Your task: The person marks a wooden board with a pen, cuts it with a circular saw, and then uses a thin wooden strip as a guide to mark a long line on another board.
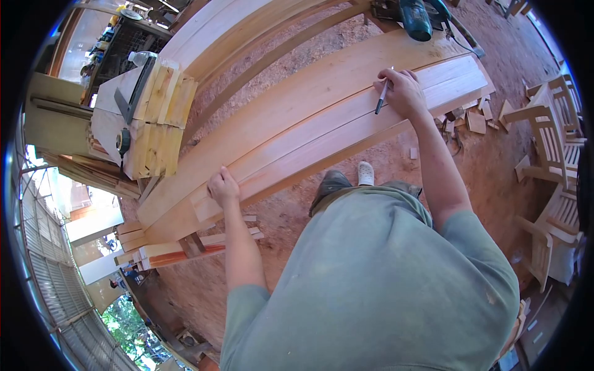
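A pale plank [322,142] on the wooden surface [309,102] could slip if the left hand [223,186], curled at its edge, hold unclear, presses too lightly; the right hand's [402,93] grip pinches a pen [382,99].

i hold a slim white pen [383,97] with a dark lower end, slanting down and leftward in the upper right; whether its tip touches, i cannot tell. the long, pale, narrow wooden board [309,143] i steady lies flat, running diagonally from centre left to upper right.
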`<state>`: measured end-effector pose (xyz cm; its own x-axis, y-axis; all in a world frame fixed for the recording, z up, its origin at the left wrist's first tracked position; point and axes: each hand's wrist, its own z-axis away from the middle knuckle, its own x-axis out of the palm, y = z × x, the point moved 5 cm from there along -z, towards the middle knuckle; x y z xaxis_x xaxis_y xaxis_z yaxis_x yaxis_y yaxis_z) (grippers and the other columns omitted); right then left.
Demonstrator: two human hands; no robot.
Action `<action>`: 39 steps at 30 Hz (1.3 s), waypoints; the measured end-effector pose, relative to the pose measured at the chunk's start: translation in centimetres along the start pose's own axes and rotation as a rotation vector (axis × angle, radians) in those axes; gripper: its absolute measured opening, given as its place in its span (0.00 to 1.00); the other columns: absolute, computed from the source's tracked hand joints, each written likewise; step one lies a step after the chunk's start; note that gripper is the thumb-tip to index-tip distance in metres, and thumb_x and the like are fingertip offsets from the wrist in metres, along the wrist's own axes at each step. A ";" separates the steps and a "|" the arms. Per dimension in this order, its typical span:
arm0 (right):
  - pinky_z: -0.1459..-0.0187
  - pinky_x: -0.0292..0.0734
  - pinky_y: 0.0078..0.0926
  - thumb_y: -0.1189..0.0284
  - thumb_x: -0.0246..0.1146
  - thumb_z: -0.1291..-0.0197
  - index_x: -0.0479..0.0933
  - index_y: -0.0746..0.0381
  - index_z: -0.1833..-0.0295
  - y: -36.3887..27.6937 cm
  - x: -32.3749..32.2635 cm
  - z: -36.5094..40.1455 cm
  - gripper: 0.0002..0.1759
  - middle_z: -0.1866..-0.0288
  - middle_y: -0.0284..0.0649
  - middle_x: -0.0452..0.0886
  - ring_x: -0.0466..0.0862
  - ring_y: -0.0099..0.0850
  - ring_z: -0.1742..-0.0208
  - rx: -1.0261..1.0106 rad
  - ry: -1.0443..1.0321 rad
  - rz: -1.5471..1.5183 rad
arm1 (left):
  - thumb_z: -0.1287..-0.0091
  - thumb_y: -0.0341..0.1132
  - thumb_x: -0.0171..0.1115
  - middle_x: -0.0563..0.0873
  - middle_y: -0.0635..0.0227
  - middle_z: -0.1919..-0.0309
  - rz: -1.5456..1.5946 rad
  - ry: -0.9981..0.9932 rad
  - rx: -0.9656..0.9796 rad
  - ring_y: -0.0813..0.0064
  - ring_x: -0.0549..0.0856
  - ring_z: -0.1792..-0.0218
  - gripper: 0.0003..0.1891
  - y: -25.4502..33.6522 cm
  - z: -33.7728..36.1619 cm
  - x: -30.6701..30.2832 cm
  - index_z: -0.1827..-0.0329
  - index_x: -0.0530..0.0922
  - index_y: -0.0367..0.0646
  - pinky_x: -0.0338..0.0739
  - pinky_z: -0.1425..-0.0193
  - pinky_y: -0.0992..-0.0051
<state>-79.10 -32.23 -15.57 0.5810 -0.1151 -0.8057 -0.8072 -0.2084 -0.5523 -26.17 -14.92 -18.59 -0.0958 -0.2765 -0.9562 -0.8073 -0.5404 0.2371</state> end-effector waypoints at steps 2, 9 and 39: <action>0.33 0.67 0.39 0.59 0.68 0.38 0.83 0.58 0.53 0.1 0.1 0.0 0.16 0.60 0.45 0.87 0.83 0.44 0.49 -0.007 0.006 -0.002 | 0.25 0.50 0.50 0.87 0.49 0.59 -0.018 -0.005 0.002 0.48 0.80 0.47 0.26 -0.1 -0.1 0.0 0.66 0.84 0.34 0.63 0.33 0.53; 0.33 0.67 0.39 0.59 0.67 0.38 0.83 0.58 0.53 0.0 0.1 0.1 0.15 0.60 0.45 0.87 0.83 0.43 0.49 -0.003 0.016 0.004 | 0.25 0.50 0.50 0.87 0.49 0.59 0.004 0.016 0.031 0.49 0.81 0.47 0.26 0.2 -0.2 -0.1 0.65 0.84 0.34 0.64 0.34 0.53; 0.33 0.66 0.41 0.61 0.67 0.37 0.83 0.59 0.52 -0.2 -0.1 0.2 0.15 0.61 0.47 0.87 0.83 0.45 0.48 -0.010 0.027 0.006 | 0.25 0.51 0.49 0.87 0.50 0.59 -0.032 0.025 0.013 0.50 0.81 0.47 0.26 -0.1 -0.2 0.1 0.66 0.84 0.35 0.65 0.35 0.52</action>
<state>-78.97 -31.96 -15.45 0.5788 -0.1430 -0.8028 -0.8097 -0.2175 -0.5451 -25.97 -15.01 -18.66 -0.0551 -0.2788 -0.9588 -0.8175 -0.5387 0.2036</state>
